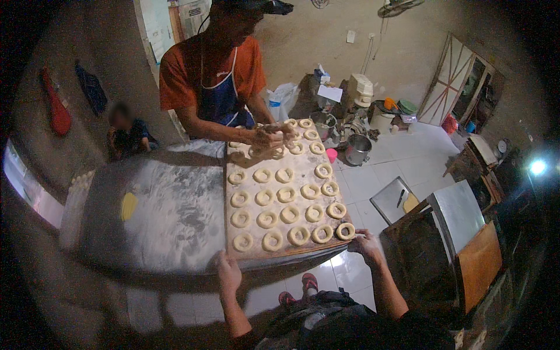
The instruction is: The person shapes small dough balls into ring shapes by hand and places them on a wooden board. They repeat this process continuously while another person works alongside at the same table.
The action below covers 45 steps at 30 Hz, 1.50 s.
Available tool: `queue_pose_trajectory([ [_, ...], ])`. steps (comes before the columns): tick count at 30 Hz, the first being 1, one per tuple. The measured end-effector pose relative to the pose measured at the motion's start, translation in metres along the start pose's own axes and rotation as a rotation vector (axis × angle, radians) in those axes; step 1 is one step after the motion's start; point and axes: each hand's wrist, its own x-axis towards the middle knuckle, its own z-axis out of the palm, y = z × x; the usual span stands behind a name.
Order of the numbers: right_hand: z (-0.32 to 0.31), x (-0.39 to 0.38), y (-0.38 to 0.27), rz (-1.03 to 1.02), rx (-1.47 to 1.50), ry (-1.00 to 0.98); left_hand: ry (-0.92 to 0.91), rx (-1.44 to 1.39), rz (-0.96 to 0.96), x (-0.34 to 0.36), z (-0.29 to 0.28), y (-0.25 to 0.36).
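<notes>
A wooden board [252,251] covered with several raw dough rings [287,194] lies on the floury metal table [169,216]. My left hand [227,271] grips the board's near left edge. My right hand [364,242] holds its near right corner, beside a dough ring [345,231]. Across the table a person in an orange shirt and blue apron has both hands [265,139] on dough at the board's far end.
A yellow scraper [129,206] lies on the table's left part. Metal pots [357,149], buckets and a scale stand on the tiled floor beyond. A metal tray [396,200] and wooden stands are at my right. A second person sits at far left.
</notes>
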Motion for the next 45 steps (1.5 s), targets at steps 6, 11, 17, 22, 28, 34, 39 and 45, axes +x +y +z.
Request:
queue_pose_trajectory([
  [6,0.002,0.0,0.012,-0.015,0.094,0.001,0.051,0.101,0.119,-0.002,-0.002,-0.011],
  [11,0.001,0.004,0.021,-0.056,0.118,0.005,-0.002,0.027,0.061,0.004,0.001,-0.023],
  [17,0.001,0.018,0.028,0.008,0.049,0.091,-0.003,0.147,-0.011,0.018,-0.002,0.005],
  [22,-0.002,0.032,0.041,-0.021,-0.23,0.202,0.084,0.391,-0.12,0.033,0.013,0.011],
  [28,-0.013,0.028,0.039,-0.096,-0.145,0.04,-0.007,0.387,-0.379,0.074,0.024,-0.014],
  [34,-0.014,0.054,0.013,0.012,0.238,-0.158,-0.084,-0.47,-0.535,0.069,0.002,0.006],
  [39,-0.007,0.072,-0.024,0.192,0.271,-0.266,-0.2,-0.593,-0.458,0.077,0.004,-0.011],
  [45,0.026,0.109,0.007,0.021,0.131,-0.062,0.053,-0.594,-0.194,0.102,0.05,-0.033],
])
